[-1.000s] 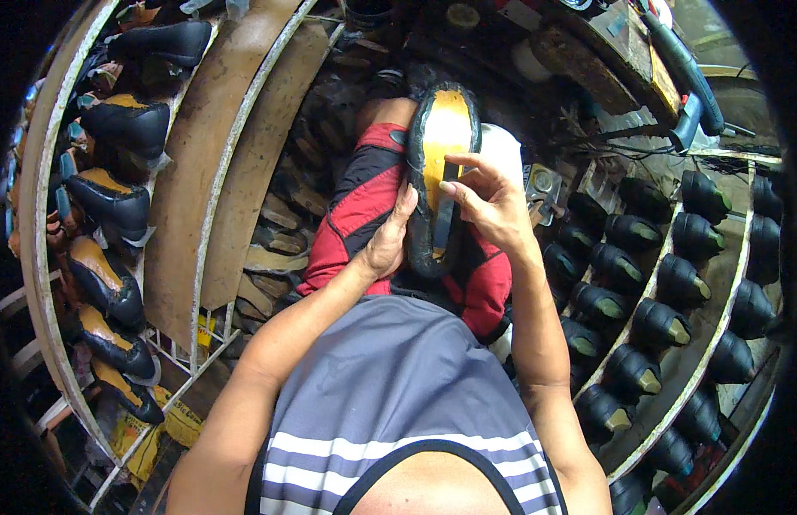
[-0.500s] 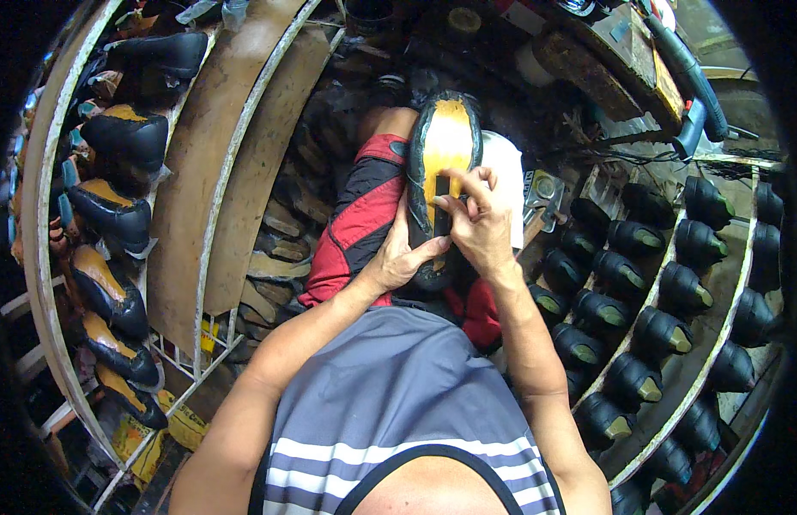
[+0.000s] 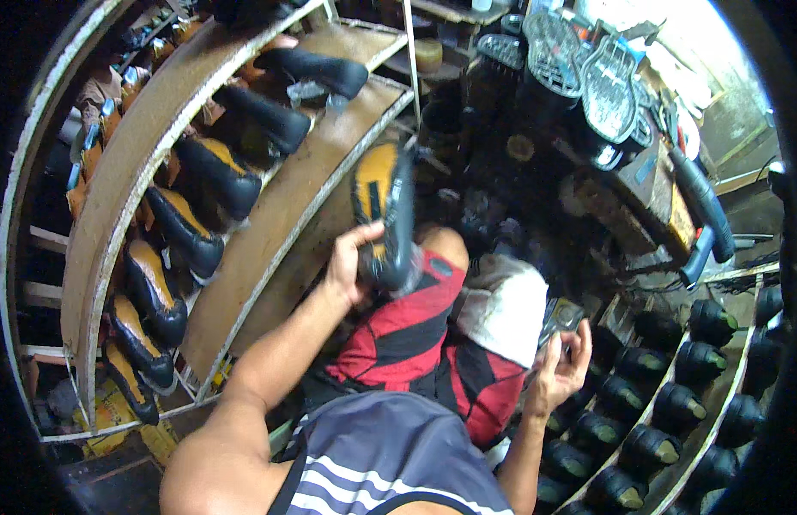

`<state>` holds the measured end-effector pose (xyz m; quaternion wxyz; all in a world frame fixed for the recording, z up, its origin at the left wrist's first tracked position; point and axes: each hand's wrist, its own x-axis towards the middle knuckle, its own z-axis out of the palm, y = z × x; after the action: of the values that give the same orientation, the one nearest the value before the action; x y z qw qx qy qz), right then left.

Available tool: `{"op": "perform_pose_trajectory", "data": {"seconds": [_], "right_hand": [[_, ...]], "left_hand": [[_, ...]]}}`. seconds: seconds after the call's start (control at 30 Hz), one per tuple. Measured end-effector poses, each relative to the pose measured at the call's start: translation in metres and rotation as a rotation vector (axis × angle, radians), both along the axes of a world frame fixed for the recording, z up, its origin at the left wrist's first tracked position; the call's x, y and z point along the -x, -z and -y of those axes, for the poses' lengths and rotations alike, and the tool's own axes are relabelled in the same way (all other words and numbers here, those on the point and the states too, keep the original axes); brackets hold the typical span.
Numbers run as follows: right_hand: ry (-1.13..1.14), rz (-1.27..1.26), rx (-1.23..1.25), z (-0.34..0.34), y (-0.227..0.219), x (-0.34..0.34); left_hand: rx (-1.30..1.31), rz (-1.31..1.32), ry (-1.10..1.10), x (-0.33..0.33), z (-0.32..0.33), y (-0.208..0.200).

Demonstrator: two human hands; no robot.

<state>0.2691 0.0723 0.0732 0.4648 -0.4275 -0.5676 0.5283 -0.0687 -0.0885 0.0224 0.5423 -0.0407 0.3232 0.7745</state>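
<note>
My left hand (image 3: 354, 264) grips the heel end of a black shoe upper on a last (image 3: 400, 193), thumb across its underside. That bottom faces up and shows a yellow-orange insole with a narrow black strip (image 3: 374, 196) lying lengthwise along its middle. The toe points away from me, toward the shelf rack on the left. Beside my right knee, my right hand (image 3: 560, 373) is raised with nothing visible in it, its fingers loosely bent and apart. A white cloth (image 3: 504, 311) covers that knee.
Several similar black shoes (image 3: 190, 239) line the shelf rack (image 3: 265, 206) at left. Rows of black shoes (image 3: 647, 408) fill a rack at lower right. Black soles (image 3: 609, 90) lie by a wooden bench (image 3: 664, 193) at upper right, where a dark-handled tool (image 3: 699, 197) hangs over the edge.
The shoe has left my lap and moved left toward the rack in my left hand. My right hand has let go of the strip and drawn away right. The view has turned left.
</note>
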Motion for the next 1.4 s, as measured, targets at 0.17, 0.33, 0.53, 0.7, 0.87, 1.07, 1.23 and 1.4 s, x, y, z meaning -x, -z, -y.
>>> {"op": "perform_pose_trajectory", "data": {"seconds": [0.17,0.33,0.53,0.7,0.87,1.07,1.23,1.4], "right_hand": [[-0.011,0.153,-0.076,0.001,0.015,-0.019],[-0.074,0.288,-0.033,0.015,0.015,-0.011],[-0.257,0.317,-0.120,0.001,-0.008,0.036],[-0.379,0.275,-0.614,-0.088,-0.077,0.085],[-0.287,0.163,-0.985,-0.216,-0.178,0.199],[-0.363,0.740,-0.895,-0.319,-0.198,0.336],[-0.462,1.064,-0.845,-0.340,-0.184,0.363],[-0.496,1.015,-0.663,-0.342,-0.191,0.369]], "left_hand": [[0.646,-0.329,-0.730,0.182,-0.094,0.078],[0.844,-0.458,-0.819,0.332,-0.151,0.150],[1.126,-0.550,-0.576,0.323,-0.139,0.140],[0.681,-1.660,-0.448,0.172,-0.115,0.072],[0.156,-1.794,-0.591,0.074,-0.193,-0.080],[0.512,-1.914,-0.394,0.029,-0.308,-0.194],[0.556,-1.680,-0.094,0.036,-0.326,-0.183],[0.604,-1.760,-0.106,0.033,-0.326,-0.179]]}}
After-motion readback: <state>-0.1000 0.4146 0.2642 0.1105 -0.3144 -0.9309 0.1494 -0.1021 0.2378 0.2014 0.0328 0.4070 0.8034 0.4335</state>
